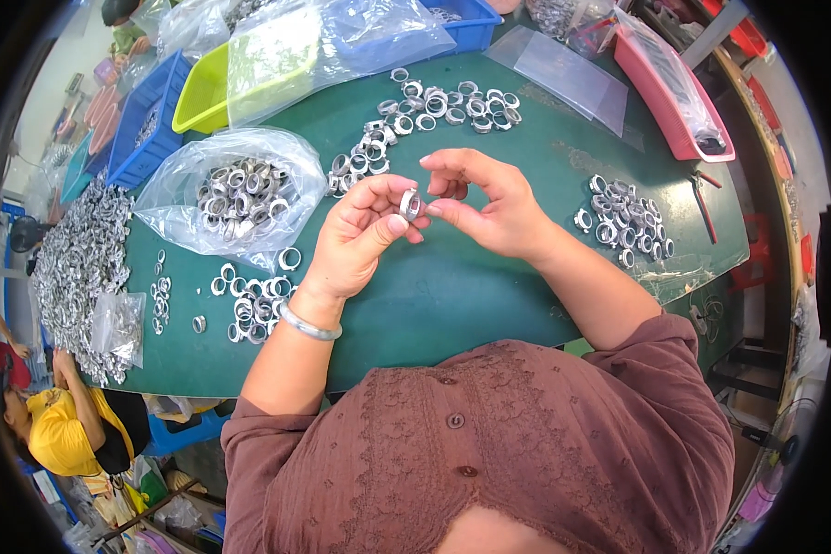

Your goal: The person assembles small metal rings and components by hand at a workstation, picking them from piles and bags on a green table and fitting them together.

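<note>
A silver metal ring (409, 204) with small tabs is pinched upright between the thumb and fingers of my left hand (353, 235), above the middle of the green table. Close on its right is my right hand (499, 205), fingers curved and apart from the thumb. Its thumb tip comes near the ring; I cannot tell whether they touch. Similar loose rings (376, 148) spread in a curved band beyond my hands. Another group of rings (254, 305) lies by my left forearm, and a third cluster of rings (630, 220) sits to the right of my right arm.
An open plastic bag of rings (240, 198) stands left of my hands, beside a large heap of metal parts (83, 268). Blue (148, 120) and yellow-green bins (203, 92) line the far side. Red-handled pliers (704, 208) and a pink basket (660, 92) are right. A person in yellow (65, 429) works at left.
</note>
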Tool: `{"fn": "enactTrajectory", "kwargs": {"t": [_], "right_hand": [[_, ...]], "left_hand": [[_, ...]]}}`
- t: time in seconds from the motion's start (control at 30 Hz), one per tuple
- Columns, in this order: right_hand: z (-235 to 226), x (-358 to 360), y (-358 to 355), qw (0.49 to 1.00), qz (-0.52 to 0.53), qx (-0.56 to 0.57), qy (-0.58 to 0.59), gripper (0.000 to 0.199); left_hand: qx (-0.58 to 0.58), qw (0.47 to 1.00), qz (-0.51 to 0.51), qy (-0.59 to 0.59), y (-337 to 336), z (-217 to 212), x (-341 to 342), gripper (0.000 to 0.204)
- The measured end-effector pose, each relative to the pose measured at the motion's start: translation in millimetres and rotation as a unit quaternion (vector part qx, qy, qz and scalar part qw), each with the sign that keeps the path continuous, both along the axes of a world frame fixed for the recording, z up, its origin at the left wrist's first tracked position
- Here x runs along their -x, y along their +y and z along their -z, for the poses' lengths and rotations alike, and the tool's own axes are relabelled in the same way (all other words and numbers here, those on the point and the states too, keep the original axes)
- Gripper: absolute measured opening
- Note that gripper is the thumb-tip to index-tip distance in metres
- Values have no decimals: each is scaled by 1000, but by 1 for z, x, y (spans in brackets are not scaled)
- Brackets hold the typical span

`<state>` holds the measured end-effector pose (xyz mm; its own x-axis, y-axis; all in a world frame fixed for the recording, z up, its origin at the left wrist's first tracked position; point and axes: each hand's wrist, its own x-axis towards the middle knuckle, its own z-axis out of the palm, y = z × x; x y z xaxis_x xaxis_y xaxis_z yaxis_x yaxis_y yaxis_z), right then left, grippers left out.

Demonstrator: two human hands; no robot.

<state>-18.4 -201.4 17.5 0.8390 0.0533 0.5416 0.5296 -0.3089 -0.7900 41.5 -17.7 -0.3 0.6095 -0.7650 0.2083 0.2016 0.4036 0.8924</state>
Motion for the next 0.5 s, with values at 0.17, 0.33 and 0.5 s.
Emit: {"fn": "enactTrajectory", "kwargs": {"t": [0.17, 0.33, 0.5], "right_hand": [[0, 0, 0, 1000, -4, 4, -1, 36], [-2, -7, -8, 999, 4, 48, 16, 37], [11, -43, -42, 933, 153, 303, 117, 23]], "left_hand": [[5, 1000, 2, -10, 0, 2, 0, 33], [-11, 1000, -6, 11, -1, 1, 0, 31], [-54, 986, 20, 158, -1, -1, -2, 28]]}}
